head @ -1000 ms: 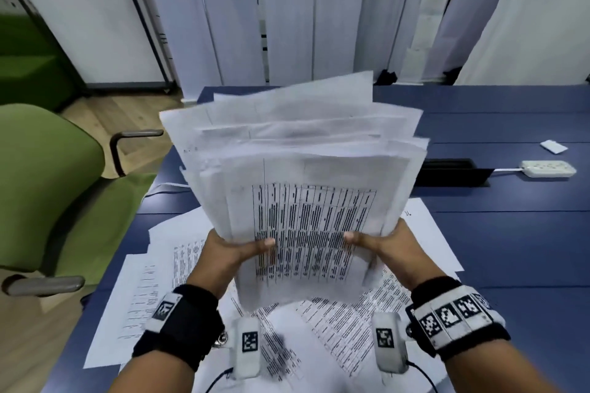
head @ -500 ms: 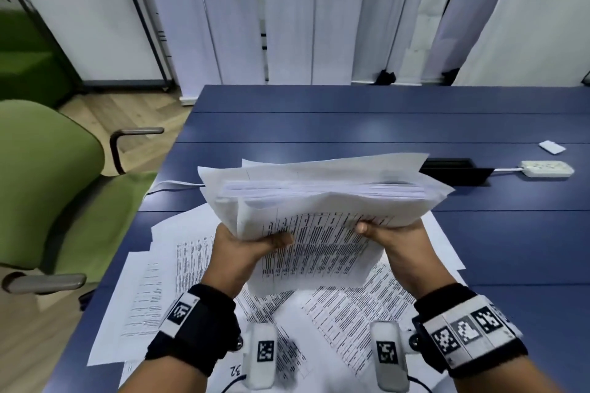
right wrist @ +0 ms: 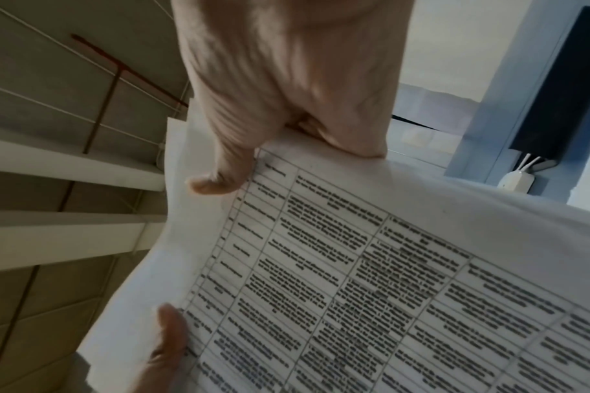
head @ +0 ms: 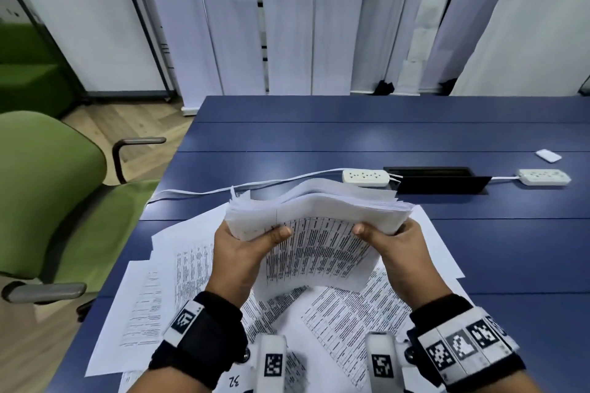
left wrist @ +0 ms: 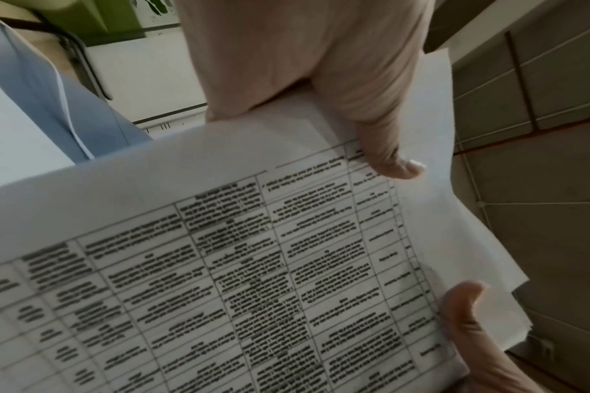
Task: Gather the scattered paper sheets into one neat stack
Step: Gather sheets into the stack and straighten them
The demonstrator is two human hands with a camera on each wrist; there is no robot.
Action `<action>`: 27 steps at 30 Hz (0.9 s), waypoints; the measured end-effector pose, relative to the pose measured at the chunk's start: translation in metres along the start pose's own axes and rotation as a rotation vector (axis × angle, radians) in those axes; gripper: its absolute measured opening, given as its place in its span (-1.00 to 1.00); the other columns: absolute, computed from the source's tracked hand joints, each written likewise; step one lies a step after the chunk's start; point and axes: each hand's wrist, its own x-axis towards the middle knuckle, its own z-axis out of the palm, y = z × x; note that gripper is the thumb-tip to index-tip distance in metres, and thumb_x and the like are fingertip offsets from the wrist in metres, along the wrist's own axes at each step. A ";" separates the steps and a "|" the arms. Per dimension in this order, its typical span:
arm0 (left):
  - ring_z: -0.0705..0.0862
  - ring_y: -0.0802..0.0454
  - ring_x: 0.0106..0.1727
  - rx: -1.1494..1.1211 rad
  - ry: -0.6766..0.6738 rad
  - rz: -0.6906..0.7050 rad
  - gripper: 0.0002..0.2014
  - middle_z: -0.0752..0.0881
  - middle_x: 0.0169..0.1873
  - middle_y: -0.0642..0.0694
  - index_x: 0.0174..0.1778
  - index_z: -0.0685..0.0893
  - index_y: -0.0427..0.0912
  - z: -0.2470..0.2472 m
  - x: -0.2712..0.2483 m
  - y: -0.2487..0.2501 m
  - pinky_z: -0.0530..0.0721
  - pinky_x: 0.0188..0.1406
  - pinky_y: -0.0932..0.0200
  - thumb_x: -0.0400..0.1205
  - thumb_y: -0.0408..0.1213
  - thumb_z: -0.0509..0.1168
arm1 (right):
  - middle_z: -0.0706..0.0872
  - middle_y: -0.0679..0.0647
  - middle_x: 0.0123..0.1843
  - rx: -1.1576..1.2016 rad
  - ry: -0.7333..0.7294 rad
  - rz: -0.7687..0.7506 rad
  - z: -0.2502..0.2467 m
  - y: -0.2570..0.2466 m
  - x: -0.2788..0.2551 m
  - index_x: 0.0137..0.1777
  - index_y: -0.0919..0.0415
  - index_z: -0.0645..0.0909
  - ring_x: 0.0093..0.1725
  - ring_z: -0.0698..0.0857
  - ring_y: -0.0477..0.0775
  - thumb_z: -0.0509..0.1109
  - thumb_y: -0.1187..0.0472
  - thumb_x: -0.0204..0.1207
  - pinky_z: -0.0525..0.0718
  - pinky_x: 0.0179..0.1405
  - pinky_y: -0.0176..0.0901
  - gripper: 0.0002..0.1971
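My left hand (head: 238, 257) and right hand (head: 394, 252) each clamp an end of the stack (head: 316, 217), held level above the table (head: 351, 137), long axis running left to right between them, loose sheets (head: 153, 306) lying directly below, equally near both.

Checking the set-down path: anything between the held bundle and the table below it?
Yes. Loose printed sheets lie scattered on the blue table directly under the paper bundle, which the left hand and right hand grip at its sides. Nothing else visible is below it.
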 end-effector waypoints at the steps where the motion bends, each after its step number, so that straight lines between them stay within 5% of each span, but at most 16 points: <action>1: 0.82 -0.03 -0.07 -0.001 0.021 0.016 -0.30 0.85 -0.10 -0.20 0.06 0.73 -0.40 -0.001 0.001 0.001 0.75 -0.10 0.18 0.06 -0.14 0.72 | 0.86 0.03 -0.23 0.002 0.015 -0.014 0.002 -0.002 -0.001 -0.20 0.12 0.82 -0.23 0.81 -0.09 0.71 0.17 -0.05 0.72 -0.25 -0.31 -0.66; 5: 0.80 -0.07 0.03 -0.002 0.059 0.030 -0.16 0.82 0.00 -0.15 0.22 0.57 -0.30 -0.001 0.002 0.001 0.75 -0.06 0.17 0.04 -0.19 0.73 | 0.70 0.10 0.26 -0.138 0.149 -0.134 0.005 0.006 -0.005 0.32 -0.04 0.52 0.25 0.70 0.06 0.69 -0.03 0.15 0.66 0.30 0.05 -0.29; 9: 0.76 0.12 0.03 0.034 0.039 0.052 -0.21 0.80 -0.02 0.08 0.21 0.46 -0.08 0.007 -0.001 0.002 0.70 -0.05 0.28 0.08 -0.17 0.67 | 0.36 0.13 0.45 -0.475 0.285 -0.503 0.010 0.006 -0.013 0.56 -0.18 0.16 0.49 0.42 0.11 0.60 0.29 0.36 0.41 0.54 0.07 -0.10; 11: 0.76 0.13 0.04 0.043 0.029 0.068 -0.20 0.79 0.00 0.09 0.25 0.45 -0.10 0.012 -0.003 0.006 0.68 -0.01 0.30 0.14 -0.04 0.66 | 0.30 0.21 0.46 -0.657 0.281 -0.643 0.014 0.003 -0.015 0.56 -0.08 0.20 0.50 0.37 0.16 0.56 0.27 0.39 0.36 0.55 0.01 -0.18; 13: 0.75 0.15 0.04 0.032 0.049 0.100 -0.23 0.79 0.00 0.08 0.21 0.49 -0.04 0.016 -0.003 0.013 0.65 0.03 0.31 0.19 0.19 0.61 | 0.29 0.12 0.40 -0.711 0.274 -0.626 0.017 0.001 -0.015 0.52 -0.03 0.39 0.47 0.38 0.06 0.51 0.21 0.43 0.34 0.52 -0.17 -0.35; 16: 0.68 -0.07 0.17 0.063 0.120 0.163 -0.41 0.70 0.13 -0.12 0.14 0.57 0.03 0.020 -0.001 0.019 0.60 0.21 0.04 0.34 0.32 0.45 | 0.30 0.04 0.33 -0.741 0.330 -0.550 0.018 0.003 -0.017 0.26 0.02 0.64 0.41 0.37 -0.13 0.50 0.11 0.43 0.33 0.44 -0.39 -0.62; 21: 0.67 0.07 -0.08 0.107 0.227 0.166 -0.71 0.74 -0.07 -0.25 -0.17 0.62 0.01 0.033 0.004 0.028 0.60 0.07 0.17 0.48 0.15 0.38 | 0.31 0.12 0.34 -0.744 0.343 -0.547 0.022 0.007 -0.023 0.22 0.01 0.63 0.43 0.38 -0.02 0.57 0.09 0.37 0.40 0.40 -0.29 -0.60; 24: 0.62 0.08 -0.21 0.165 0.296 0.182 -0.86 0.70 -0.27 -0.14 -0.29 0.61 -0.04 0.032 0.010 0.029 0.56 -0.03 0.14 0.53 -0.10 0.37 | 0.31 0.08 0.32 -0.729 0.353 -0.548 0.019 0.006 -0.021 0.24 0.00 0.62 0.41 0.40 -0.01 0.52 0.03 0.39 0.44 0.39 -0.15 -0.60; 27: 0.62 0.04 -0.22 0.164 0.346 0.179 -0.90 0.69 -0.32 -0.09 -0.29 0.61 -0.03 0.031 0.014 0.025 0.54 -0.02 0.04 0.55 -0.17 0.33 | 0.40 0.09 0.25 -0.683 0.329 -0.516 0.017 0.005 -0.020 0.25 0.02 0.60 0.32 0.46 -0.18 0.52 0.03 0.40 0.44 0.36 -0.31 -0.59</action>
